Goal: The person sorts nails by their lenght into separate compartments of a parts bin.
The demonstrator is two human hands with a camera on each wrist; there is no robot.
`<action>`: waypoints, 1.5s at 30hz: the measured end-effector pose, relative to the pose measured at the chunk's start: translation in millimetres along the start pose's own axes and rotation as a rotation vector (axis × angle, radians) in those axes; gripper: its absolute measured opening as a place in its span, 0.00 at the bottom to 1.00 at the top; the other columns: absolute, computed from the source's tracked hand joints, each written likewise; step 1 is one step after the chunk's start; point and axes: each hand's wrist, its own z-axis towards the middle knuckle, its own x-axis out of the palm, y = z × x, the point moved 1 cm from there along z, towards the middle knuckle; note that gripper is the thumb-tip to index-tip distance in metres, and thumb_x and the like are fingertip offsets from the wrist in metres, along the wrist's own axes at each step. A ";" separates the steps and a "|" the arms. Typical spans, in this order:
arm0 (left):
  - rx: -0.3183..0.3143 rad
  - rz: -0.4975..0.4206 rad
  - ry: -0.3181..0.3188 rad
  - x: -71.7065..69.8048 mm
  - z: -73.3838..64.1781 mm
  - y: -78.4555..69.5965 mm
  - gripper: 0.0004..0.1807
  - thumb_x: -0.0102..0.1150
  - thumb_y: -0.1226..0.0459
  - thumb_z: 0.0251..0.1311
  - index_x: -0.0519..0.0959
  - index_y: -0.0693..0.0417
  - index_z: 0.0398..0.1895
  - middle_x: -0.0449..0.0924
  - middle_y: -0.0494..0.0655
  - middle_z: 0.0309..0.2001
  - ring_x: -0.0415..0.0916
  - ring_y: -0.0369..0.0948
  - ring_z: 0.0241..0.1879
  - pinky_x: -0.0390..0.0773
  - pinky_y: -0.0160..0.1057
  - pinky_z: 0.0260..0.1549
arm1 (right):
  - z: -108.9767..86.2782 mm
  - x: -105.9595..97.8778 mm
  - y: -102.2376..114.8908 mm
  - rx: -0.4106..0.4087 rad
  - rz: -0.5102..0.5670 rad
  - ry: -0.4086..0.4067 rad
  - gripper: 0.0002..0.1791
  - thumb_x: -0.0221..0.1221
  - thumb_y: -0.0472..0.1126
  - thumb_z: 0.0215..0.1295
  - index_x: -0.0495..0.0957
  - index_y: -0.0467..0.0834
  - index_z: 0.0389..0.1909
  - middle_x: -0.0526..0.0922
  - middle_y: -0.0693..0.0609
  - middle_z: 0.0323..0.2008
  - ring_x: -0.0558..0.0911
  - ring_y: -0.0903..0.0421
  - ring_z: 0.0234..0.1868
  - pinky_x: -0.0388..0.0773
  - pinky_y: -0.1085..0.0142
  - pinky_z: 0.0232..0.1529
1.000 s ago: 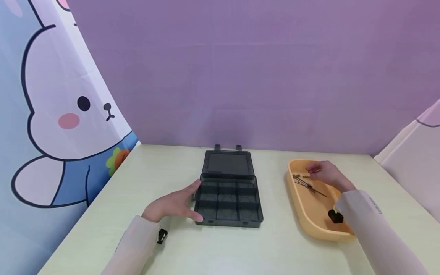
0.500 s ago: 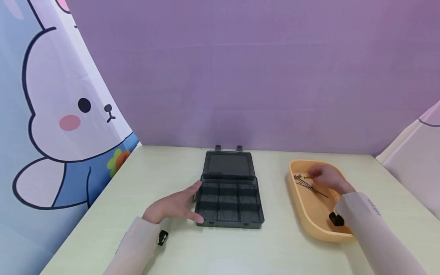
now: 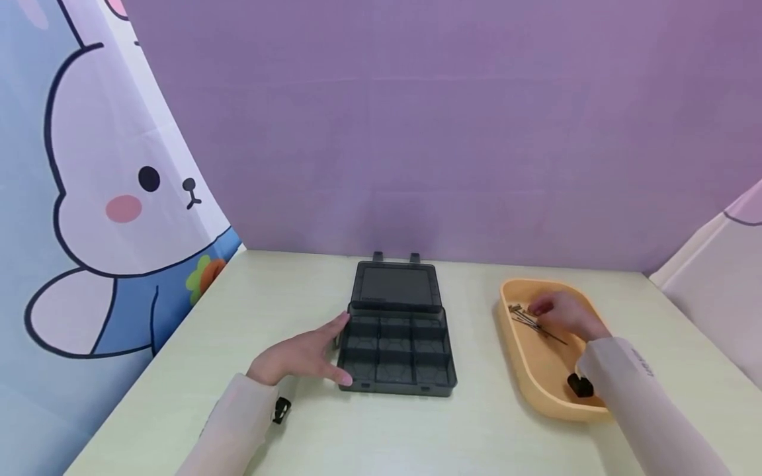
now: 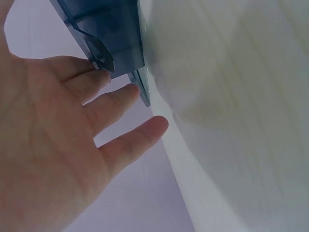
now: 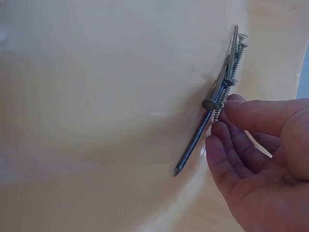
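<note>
You are resting your left hand (image 3: 300,356) against the open box (image 3: 395,388) while your right hand (image 3: 565,313) is pinching a slim metal piece (image 3: 528,313) inside the orange tray (image 3: 549,365)

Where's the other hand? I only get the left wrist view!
Observer: The right hand is down in the tray, off to the person's right.
Operator: Ooh, what's in there?
Observer: Nails and screws, bunched beside that hand. I can't tell if it has pinched one.
Operator: And what's my box like inside?
Observer: It's split into rows of little compartments.
</note>
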 end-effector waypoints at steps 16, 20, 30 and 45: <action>-0.002 -0.001 0.001 0.1 -0.8 -1.6 0.65 0.71 0.46 0.46 0.37 0.60 0.75 0.34 0.57 0.77 0.38 0.54 0.75 0.52 0.55 0.70 | -3.0 2.7 -1.2 0.036 0.110 0.062 0.08 0.61 0.29 0.51 0.81 0.29 0.33 0.82 0.48 0.27 0.75 0.59 0.27 0.74 0.72 0.26; -0.004 -0.005 0.004 1.4 0.5 -0.4 0.65 0.71 0.46 0.46 0.37 0.59 0.76 0.33 0.55 0.77 0.38 0.53 0.75 0.52 0.55 0.70 | -2.9 2.3 -1.7 0.061 0.118 0.075 0.09 0.61 0.30 0.51 0.81 0.28 0.33 0.82 0.49 0.26 0.75 0.61 0.25 0.74 0.72 0.26; -0.015 0.003 -0.001 1.2 1.2 0.8 0.65 0.71 0.46 0.46 0.37 0.59 0.76 0.34 0.55 0.77 0.39 0.52 0.75 0.52 0.54 0.70 | -1.9 1.8 -0.2 0.056 0.058 0.070 0.08 0.63 0.34 0.51 0.82 0.31 0.29 0.80 0.54 0.22 0.74 0.59 0.24 0.71 0.71 0.24; -0.026 0.019 -0.014 1.4 0.8 -1.6 0.65 0.72 0.47 0.46 0.38 0.59 0.76 0.34 0.55 0.77 0.38 0.52 0.75 0.51 0.54 0.70 | -4.3 0.8 -0.6 0.107 0.064 0.083 0.09 0.64 0.37 0.53 0.83 0.33 0.29 0.78 0.55 0.20 0.73 0.59 0.24 0.70 0.70 0.24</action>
